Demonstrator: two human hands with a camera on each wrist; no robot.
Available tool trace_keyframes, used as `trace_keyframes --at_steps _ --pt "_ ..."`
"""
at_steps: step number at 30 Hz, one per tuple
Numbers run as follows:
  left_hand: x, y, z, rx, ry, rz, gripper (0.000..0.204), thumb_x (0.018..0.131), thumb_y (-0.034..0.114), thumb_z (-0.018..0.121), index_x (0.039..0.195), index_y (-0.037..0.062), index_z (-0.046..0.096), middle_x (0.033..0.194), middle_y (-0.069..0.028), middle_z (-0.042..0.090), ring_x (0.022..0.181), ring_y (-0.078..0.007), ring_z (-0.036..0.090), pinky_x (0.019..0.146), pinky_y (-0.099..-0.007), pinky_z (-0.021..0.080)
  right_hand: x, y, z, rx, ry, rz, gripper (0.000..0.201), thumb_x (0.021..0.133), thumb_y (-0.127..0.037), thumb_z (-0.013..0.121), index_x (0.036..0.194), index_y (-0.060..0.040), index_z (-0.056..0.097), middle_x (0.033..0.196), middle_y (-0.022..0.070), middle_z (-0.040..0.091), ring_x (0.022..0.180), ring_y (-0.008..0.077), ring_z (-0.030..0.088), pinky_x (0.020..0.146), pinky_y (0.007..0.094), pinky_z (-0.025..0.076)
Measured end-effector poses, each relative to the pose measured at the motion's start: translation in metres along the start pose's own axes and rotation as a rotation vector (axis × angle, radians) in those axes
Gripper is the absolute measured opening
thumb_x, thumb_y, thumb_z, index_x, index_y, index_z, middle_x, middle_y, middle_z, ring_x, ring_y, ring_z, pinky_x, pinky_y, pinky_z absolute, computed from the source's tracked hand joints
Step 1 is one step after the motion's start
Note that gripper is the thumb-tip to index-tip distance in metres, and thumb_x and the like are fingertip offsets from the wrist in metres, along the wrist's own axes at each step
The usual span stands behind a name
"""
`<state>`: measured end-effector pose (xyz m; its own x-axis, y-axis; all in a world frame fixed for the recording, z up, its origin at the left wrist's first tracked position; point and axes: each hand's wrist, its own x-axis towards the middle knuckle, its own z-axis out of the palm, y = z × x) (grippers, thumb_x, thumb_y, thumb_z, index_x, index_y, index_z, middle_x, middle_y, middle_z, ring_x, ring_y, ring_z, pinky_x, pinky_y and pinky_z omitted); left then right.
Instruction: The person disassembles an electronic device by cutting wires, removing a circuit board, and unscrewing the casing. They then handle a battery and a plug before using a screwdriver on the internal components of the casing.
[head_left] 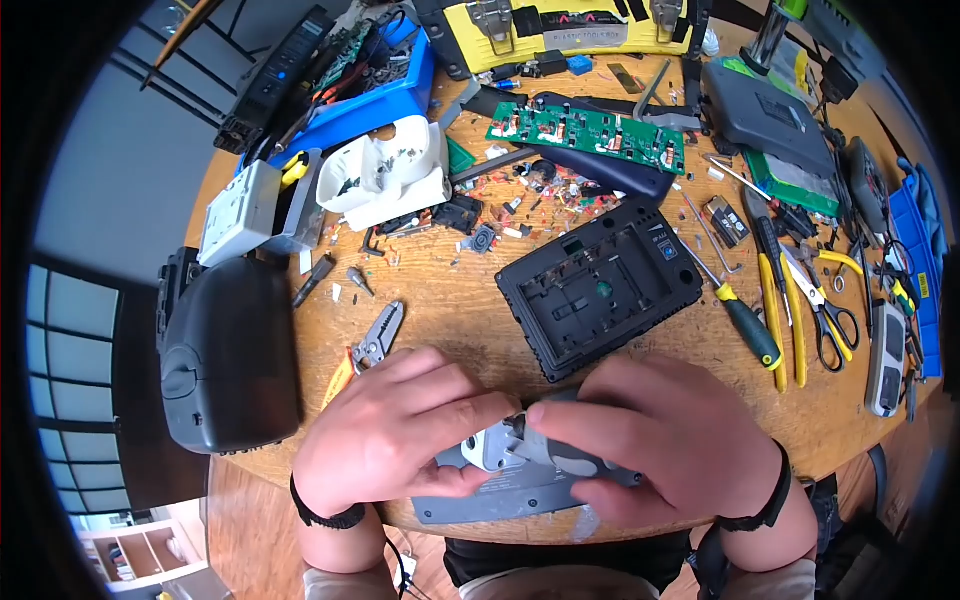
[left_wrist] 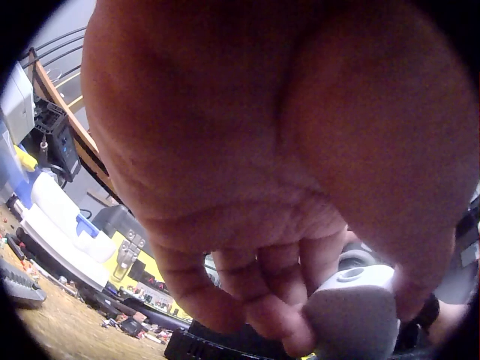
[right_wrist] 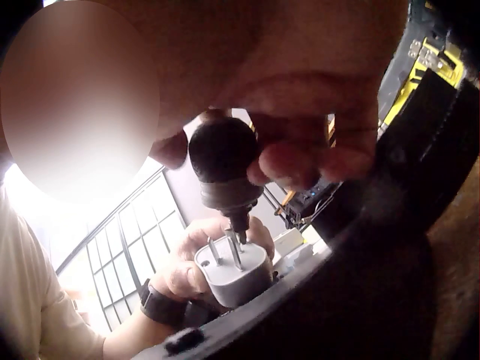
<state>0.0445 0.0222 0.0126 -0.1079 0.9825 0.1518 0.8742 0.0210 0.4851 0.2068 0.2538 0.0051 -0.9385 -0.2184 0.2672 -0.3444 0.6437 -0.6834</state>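
Observation:
In the head view my left hand pinches a white plug between fingers and thumb. Metal prongs stand up from the face of this plug in the right wrist view. My right hand grips a grey and black electric screwdriver, its fingers curled round the body. The narrow dark tip of the screwdriver reaches down to the prong face. Both hands are over a flat grey casing at the table's near edge. Plug and screwdriver are partly hidden by fingers.
Ahead of the hands lies an open black housing. Wire strippers and a black case are at left. A screwdriver, scissors and pliers lie at right. A green circuit board and scattered scraps are farther back.

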Motion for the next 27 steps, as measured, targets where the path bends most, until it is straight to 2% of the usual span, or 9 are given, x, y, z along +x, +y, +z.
trace_keyframes --at_steps 5,7,11,13,17,19,22,26,27 --pt "0.0 0.0 0.0 0.002 -0.002 -0.001 0.05 0.068 0.03 0.09 0.106 0.0015 0.076 0.091 -0.0099 0.067 0.084 -0.0296 0.064 0.074 -0.0385 0.053 0.0 0.006 0.012 -0.008 0.058 -0.071 0.062 0.082 -0.031 0.087 0.137 -0.0118 0.064 0.095 0.0098 0.064 0.077 0.0299 0.065 0.068 0.0389 0.054" --pt "0.0 0.0 0.001 -0.003 0.003 -0.009 0.049 0.068 0.029 0.09 0.106 0.002 0.076 0.091 -0.0095 0.067 0.085 -0.0292 0.064 0.074 -0.0381 0.054 0.001 0.006 0.019 0.164 0.242 0.045 0.065 0.081 -0.03 0.087 0.137 -0.0088 0.063 0.097 0.0104 0.065 0.078 0.0322 0.065 0.07 0.0399 0.054" --pt "0.001 0.001 0.0 0.018 -0.004 -0.019 0.048 0.068 0.028 0.089 0.105 0.0018 0.076 0.091 -0.0091 0.067 0.085 -0.0288 0.064 0.075 -0.038 0.054 -0.001 0.006 0.013 0.021 0.212 0.034 0.061 0.083 -0.03 0.085 0.135 -0.0077 0.063 0.097 0.0108 0.066 0.079 0.0335 0.065 0.07 0.0403 0.054" --pt "0.001 0.002 0.0 0.002 0.003 -0.024 0.046 0.068 0.028 0.089 0.105 0.0019 0.076 0.091 -0.0089 0.067 0.085 -0.0286 0.064 0.075 -0.0381 0.054 -0.002 0.006 0.01 -0.087 0.104 0.008 0.06 0.086 -0.027 0.08 0.139 -0.011 0.059 0.093 0.0059 0.058 0.074 0.0278 0.062 0.063 0.0359 0.052" --pt "0.001 0.001 0.0 0.018 0.0 -0.019 0.046 0.068 0.028 0.089 0.104 0.0022 0.076 0.092 -0.0087 0.067 0.085 -0.0284 0.064 0.075 -0.0377 0.054 0.0 0.004 0.002 -0.025 0.056 -0.022 0.06 0.085 -0.025 0.08 0.139 -0.0115 0.059 0.092 0.0053 0.058 0.074 0.0282 0.061 0.064 0.0357 0.052" --pt "0.0 0.001 0.001 0.019 -0.008 -0.014 0.047 0.068 0.028 0.089 0.105 0.0027 0.077 0.092 -0.0086 0.067 0.085 -0.0281 0.063 0.076 -0.0374 0.054 -0.001 0.004 0.003 -0.081 0.038 -0.014 0.058 0.087 -0.031 0.081 0.136 -0.0081 0.062 0.094 0.012 0.064 0.081 0.0338 0.065 0.069 0.0405 0.053" --pt "0.001 0.002 0.001 0.004 0.011 -0.016 0.047 0.069 0.029 0.089 0.107 0.0033 0.077 0.092 -0.0084 0.068 0.085 -0.0278 0.063 0.075 -0.0377 0.053 0.0 0.008 0.016 0.025 0.195 0.034 0.065 0.085 -0.035 0.083 0.139 -0.0074 0.06 0.099 0.0131 0.064 0.086 0.0353 0.066 0.072 0.041 0.054" --pt "0.0 0.0 0.002 0.004 0.001 -0.012 0.048 0.07 0.03 0.088 0.108 0.0038 0.077 0.091 -0.0082 0.067 0.083 -0.028 0.061 0.075 -0.0384 0.053 0.0 0.005 0.014 0.05 0.201 0.032 0.069 0.083 -0.038 0.084 0.14 -0.0069 0.058 0.106 0.0147 0.065 0.09 0.0363 0.067 0.075 0.0418 0.055" --pt "0.0 0.0 0.003 0.006 0.008 -0.009 0.049 0.069 0.031 0.088 0.108 0.0037 0.077 0.091 -0.0082 0.067 0.083 -0.0281 0.061 0.074 -0.0385 0.052 0.0 0.004 0.01 -0.024 0.159 0.023 0.069 0.084 -0.036 0.083 0.14 -0.0054 0.056 0.105 0.0128 0.062 0.088 0.0332 0.066 0.072 0.0407 0.055"
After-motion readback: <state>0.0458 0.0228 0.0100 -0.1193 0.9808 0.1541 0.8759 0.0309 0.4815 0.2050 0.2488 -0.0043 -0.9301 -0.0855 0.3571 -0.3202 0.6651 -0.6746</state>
